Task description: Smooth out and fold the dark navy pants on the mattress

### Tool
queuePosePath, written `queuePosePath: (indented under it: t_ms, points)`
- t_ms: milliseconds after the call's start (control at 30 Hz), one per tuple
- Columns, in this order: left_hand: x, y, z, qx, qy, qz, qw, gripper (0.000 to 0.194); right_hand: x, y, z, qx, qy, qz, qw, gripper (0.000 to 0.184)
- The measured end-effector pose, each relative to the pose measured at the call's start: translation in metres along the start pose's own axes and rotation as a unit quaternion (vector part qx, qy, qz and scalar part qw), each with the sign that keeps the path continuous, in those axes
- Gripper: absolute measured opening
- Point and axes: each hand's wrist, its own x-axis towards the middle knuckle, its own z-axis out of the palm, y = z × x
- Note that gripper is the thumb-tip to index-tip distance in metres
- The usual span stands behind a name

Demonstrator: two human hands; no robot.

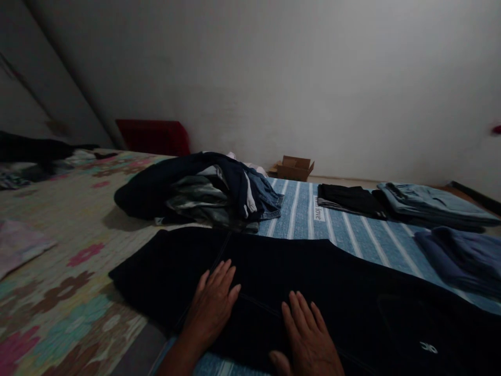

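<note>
A pair of dark trousers [270,261] lies stretched out across the bed, with pale stitching along it and a small white logo near the right end. On its left part rests my left hand [213,303], palm down with the fingers out flat. My right hand [307,334] lies flat on the cloth farther right, fingers extended and thumb apart. Neither hand grips anything. Just beyond the trousers is a loose heap of clothes [203,190], dark blue, grey-green and denim.
Folded black clothes [348,198], light blue jeans [434,201] and folded dark blue clothes [465,256] lie at the right on a striped blue sheet [297,209]. A flowered cover [90,224] spreads to the left. An open cardboard box [293,168] stands by the wall.
</note>
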Motion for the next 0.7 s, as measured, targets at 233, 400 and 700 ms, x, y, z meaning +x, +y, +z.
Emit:
queuePosePath:
  t_ms: [233,400,700]
  points:
    - [-0.003,0.005,-0.006,-0.020,-0.020,-0.016,0.999,0.045,0.000,0.001,0.014,-0.017,0.041,0.003,0.999,0.069]
    - [0.002,0.028,-0.033,-0.063,-0.072,-0.006,0.995,0.047,0.002,0.000,0.016,-0.033,0.047,0.014,0.998,0.068]
    - [0.072,0.093,-0.037,-0.136,-0.150,0.096,0.974,0.058,0.003,-0.002,0.013,-0.016,0.018,0.017,1.000,0.068]
